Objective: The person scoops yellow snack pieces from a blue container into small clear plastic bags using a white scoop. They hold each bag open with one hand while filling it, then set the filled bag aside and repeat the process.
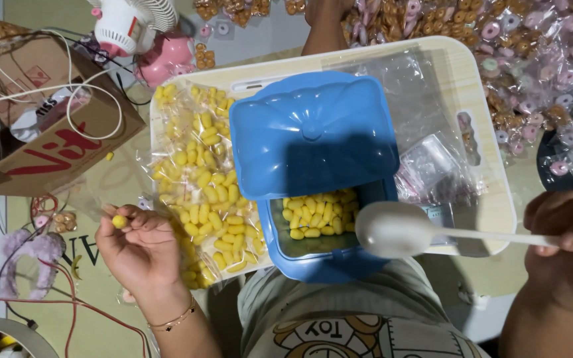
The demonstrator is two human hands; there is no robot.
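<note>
My left hand (142, 248) is raised at the lower left, pinching one small yellow candy (119, 221) between thumb and fingertips. My right hand (565, 245) at the right edge grips the thin handle of a white plastic spoon (396, 229), whose bowl hovers over the front right corner of a blue plastic box (313, 255). The box holds several yellow candies (318, 214); its blue lid (313, 132) lies askew over most of the opening. A clear bag of yellow candies (200, 179) lies left of the box on a cream tray table (492, 192).
Packets of pink and brown ring sweets (532, 59) pile up at the far right. Empty clear bags (432, 166) lie right of the box. A cardboard box (54, 126), white cable, small fan (127, 23) and pink piggy bank (167, 56) stand at the left. Another person's arm (323, 26) reaches in at the top.
</note>
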